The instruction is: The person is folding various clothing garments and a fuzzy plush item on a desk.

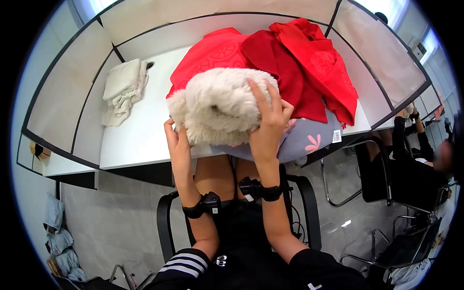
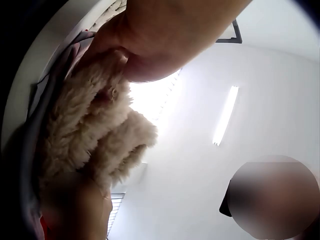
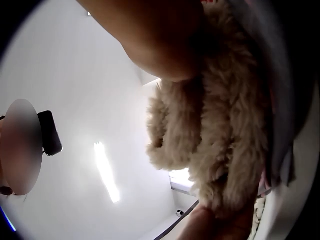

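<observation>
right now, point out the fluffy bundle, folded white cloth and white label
Fluffy bundle (image 1: 227, 99), head view, near its middle
Folded white cloth (image 1: 123, 83), head view, upper part
White label (image 1: 337, 136), head view, middle

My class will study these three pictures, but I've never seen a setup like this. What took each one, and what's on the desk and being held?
There is no robot: a person works with two bare hands. The widest picture comes from a camera worn on the head, looking forward and down. The other two come from a left wrist camera and a right wrist camera, so they show the work close up, with the ceiling behind.

On the white desk lie a folded cream cloth at the left, red fabrics farther back, and a grey cloth with pink flowers near the front edge. The left hand and right hand hold a fluffy cream bundle between them.
</observation>
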`<state>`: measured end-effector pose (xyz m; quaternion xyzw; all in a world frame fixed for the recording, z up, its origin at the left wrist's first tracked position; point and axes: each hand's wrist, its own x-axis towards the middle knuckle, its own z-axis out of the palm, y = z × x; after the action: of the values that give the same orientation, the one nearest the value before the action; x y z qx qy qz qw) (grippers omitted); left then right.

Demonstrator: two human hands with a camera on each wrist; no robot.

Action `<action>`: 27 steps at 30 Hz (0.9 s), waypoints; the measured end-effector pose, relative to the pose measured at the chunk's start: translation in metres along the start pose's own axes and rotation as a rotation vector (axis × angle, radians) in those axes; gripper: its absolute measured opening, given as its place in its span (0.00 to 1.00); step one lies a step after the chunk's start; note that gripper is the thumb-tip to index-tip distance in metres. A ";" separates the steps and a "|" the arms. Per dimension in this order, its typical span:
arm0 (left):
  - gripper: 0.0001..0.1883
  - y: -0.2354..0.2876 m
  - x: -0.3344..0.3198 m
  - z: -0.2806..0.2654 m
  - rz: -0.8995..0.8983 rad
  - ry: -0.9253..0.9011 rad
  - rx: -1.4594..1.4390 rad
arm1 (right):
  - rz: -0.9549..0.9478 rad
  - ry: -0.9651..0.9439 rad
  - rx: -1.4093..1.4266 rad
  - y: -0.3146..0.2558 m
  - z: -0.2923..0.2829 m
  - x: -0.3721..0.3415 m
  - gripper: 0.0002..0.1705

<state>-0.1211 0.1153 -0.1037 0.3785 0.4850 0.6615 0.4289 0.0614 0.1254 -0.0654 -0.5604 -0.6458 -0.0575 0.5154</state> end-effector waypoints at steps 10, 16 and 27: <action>0.17 0.006 -0.003 0.001 -0.051 0.010 -0.003 | 0.295 0.288 0.654 0.020 0.013 -0.014 0.38; 0.18 -0.006 0.000 -0.010 0.040 -0.058 0.027 | -0.040 -0.009 0.071 -0.018 -0.006 -0.013 0.43; 0.26 0.013 -0.008 -0.005 -0.083 0.037 -0.024 | -0.064 -0.262 -0.040 -0.028 -0.001 -0.023 0.45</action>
<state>-0.1249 0.1039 -0.0932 0.3407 0.5002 0.6556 0.4516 0.0367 0.0992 -0.0679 -0.5522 -0.7239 -0.0132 0.4133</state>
